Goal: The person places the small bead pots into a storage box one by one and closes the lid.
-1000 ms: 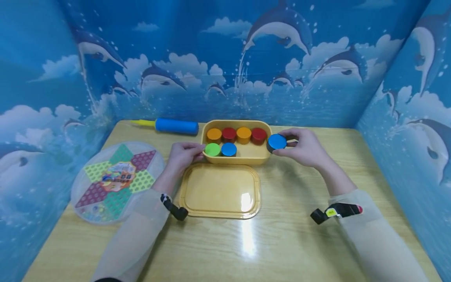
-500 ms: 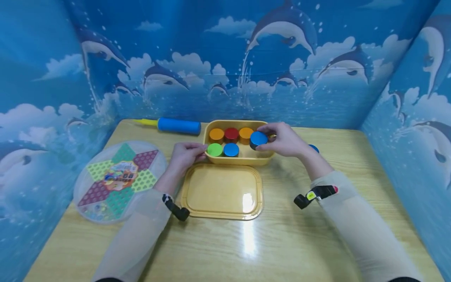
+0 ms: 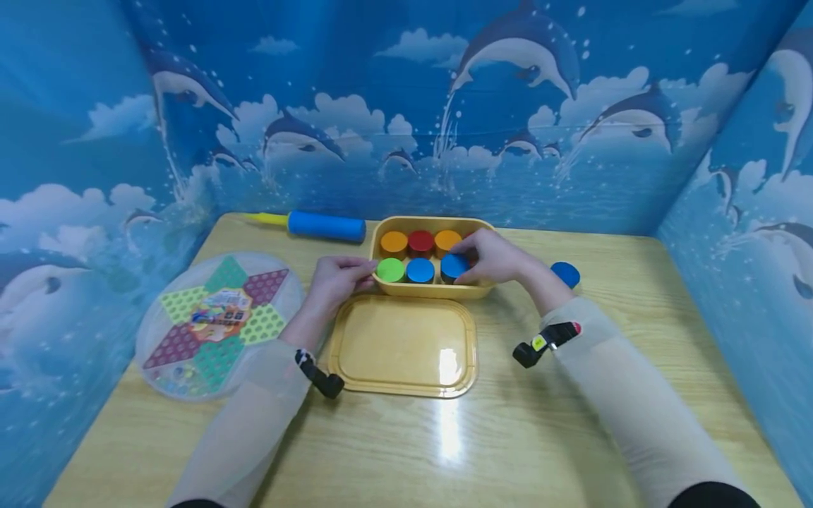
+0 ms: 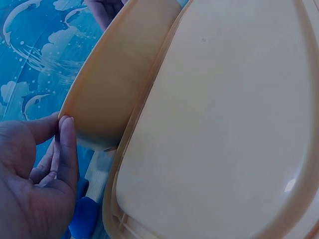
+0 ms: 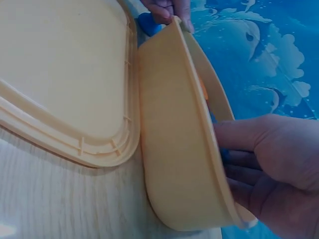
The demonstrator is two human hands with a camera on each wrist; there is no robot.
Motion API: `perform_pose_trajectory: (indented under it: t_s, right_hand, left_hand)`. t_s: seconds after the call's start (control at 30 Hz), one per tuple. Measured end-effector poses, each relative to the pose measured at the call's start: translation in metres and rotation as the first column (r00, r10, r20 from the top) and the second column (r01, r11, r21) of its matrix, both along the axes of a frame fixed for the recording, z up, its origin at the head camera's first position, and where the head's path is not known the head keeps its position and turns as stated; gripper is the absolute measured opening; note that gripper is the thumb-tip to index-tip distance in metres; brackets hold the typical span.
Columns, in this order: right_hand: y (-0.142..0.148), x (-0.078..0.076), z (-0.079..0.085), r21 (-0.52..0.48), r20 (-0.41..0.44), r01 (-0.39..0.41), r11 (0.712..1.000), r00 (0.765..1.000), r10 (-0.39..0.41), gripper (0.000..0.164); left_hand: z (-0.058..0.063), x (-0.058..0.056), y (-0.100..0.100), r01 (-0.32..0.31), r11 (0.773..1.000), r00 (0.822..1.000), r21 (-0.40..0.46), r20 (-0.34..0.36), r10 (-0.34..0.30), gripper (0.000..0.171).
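My right hand (image 3: 498, 259) pinches a short blue cylinder (image 3: 454, 268) inside the yellow box (image 3: 438, 290), in the front row. Left of it stand another blue cylinder (image 3: 420, 271) and a green cylinder (image 3: 390, 270). Behind them are orange cylinders (image 3: 394, 245) and a red cylinder (image 3: 420, 243); my fingers hide most of the back right corner. Thumb and fingers of my left hand (image 3: 336, 282) pinch the box's left end, and the left wrist view shows this grip on the rim. In the right wrist view, the box wall (image 5: 174, 129) hides the held cylinder.
A yellow lid (image 3: 406, 346) lies flat in front of the box. One more blue cylinder (image 3: 565, 274) stands on the table beyond my right forearm. A round Chinese checkers set (image 3: 219, 324) is at left, and a blue hand pump (image 3: 327, 226) lies behind it.
My right hand has carried the blue cylinder leftward from beside the box's right end, over the rim and into the front row. My left hand keeps its grip on the box.
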State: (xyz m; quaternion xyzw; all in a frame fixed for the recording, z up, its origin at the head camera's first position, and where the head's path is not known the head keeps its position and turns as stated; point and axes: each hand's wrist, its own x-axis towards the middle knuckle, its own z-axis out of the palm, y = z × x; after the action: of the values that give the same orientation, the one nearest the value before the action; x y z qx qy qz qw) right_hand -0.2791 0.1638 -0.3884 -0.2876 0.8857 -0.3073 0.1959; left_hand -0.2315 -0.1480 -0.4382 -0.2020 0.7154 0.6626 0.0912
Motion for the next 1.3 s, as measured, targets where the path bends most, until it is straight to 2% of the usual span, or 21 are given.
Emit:
perform_pose_trajectory:
  t_s: [0.23, 0.73, 0.97, 1.3]
  right_hand:
    - [-0.008, -0.004, -0.009, 0.041, -0.027, -0.051, 0.998, 0.998, 0.052, 0.048]
    - [-0.005, -0.002, -0.011, -0.013, 0.009, -0.071, 0.997, 0.997, 0.071, 0.051]
    - [0.012, 0.005, 0.005, -0.074, 0.06, 0.018, 0.997, 0.998, -0.013, 0.057]
    - [0.05, 0.025, 0.028, -0.164, 0.025, 0.145, 0.976, 0.989, -0.143, 0.053]
  left_hand:
    - [-0.001, 0.001, -0.001, 0.008, 1.0, 1.0, 0.009, -0.012, -0.008, 0.025]
    - [-0.001, 0.0, 0.0, 0.012, 1.0, 1.0, 0.008, -0.017, -0.012, 0.029]
    - [0.0, 0.001, 0.001, 0.006, 1.0, 1.0, -0.025, -0.004, -0.006, 0.028]
    - [0.001, 0.0, 0.003, -0.006, 1.0, 1.0, 0.0, 0.001, 0.006, 0.028]
